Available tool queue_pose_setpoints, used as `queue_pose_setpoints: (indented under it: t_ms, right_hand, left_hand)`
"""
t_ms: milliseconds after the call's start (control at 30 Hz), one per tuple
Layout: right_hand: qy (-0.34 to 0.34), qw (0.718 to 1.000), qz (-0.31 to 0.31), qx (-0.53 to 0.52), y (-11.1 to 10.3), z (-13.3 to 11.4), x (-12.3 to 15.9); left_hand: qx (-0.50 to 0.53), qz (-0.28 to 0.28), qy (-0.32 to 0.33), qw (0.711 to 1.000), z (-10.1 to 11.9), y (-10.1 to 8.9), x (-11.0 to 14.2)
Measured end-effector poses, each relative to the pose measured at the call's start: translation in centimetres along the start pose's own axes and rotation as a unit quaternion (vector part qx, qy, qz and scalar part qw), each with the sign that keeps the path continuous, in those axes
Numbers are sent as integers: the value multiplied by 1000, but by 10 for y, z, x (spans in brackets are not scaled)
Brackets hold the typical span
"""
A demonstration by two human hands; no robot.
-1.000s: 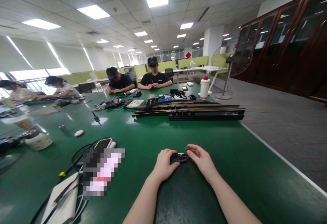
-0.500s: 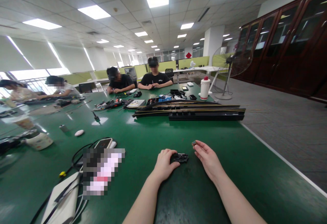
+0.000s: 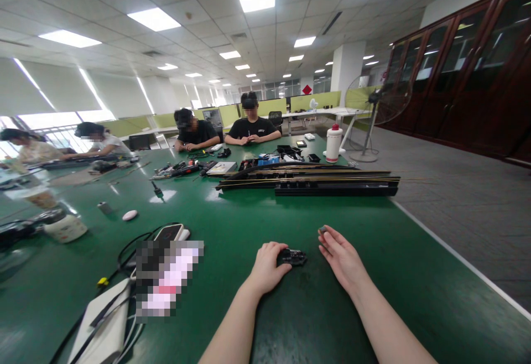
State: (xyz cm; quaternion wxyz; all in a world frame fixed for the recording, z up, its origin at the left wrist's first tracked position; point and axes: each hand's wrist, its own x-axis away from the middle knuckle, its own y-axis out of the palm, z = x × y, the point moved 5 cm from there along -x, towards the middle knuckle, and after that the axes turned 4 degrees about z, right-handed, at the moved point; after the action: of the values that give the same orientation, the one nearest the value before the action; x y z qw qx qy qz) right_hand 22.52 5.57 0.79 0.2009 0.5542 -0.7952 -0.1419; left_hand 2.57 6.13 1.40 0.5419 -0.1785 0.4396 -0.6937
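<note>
My left hand [image 3: 269, 264] grips the left end of a small black mechanical part [image 3: 293, 257] against the green table [image 3: 232, 308]. The thumb and fingers close around that end, and fine metallic details show along the part's top. To the right, apart from it, my right hand [image 3: 341, 258] is raised a little over the table. Its thumb and index finger pinch a small grey piece [image 3: 322, 229], too tiny to name, while the other fingers are loosely bent.
Long black strips [image 3: 336, 187] with thin yellowish rods lie across the table ahead. To my left are a white power bank [image 3: 102, 320], cables and a phone [image 3: 168, 237]. A white bottle with a red lid [image 3: 333, 144] stands farther back. Several people sit beyond.
My right hand has shifted slightly right, away from the black part, with the small grey piece still pinched. My left hand stays on the black part.
</note>
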Motion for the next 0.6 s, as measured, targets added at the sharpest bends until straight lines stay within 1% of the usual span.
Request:
queue_pose_setpoints:
  t_ms: [200, 400, 500, 600]
  right_hand:
    - [11, 1000, -15, 19, 4, 4, 3]
    - [-26, 995, -30, 95, 14, 6, 8]
    - [-59, 983, -72, 160, 23, 5, 12]
    - [-106, 955, -108, 254, 29, 6, 17]
  left_hand:
    - [-3, -4, -2, 1000, 2, -1, 0]
    - [-6, -1, -8, 1000, 2, -1, 0]
    - [-11, -5, -10, 1000, 1, 0, 0]
    - [-13, -4, -8, 1000, 1, 0, 0]
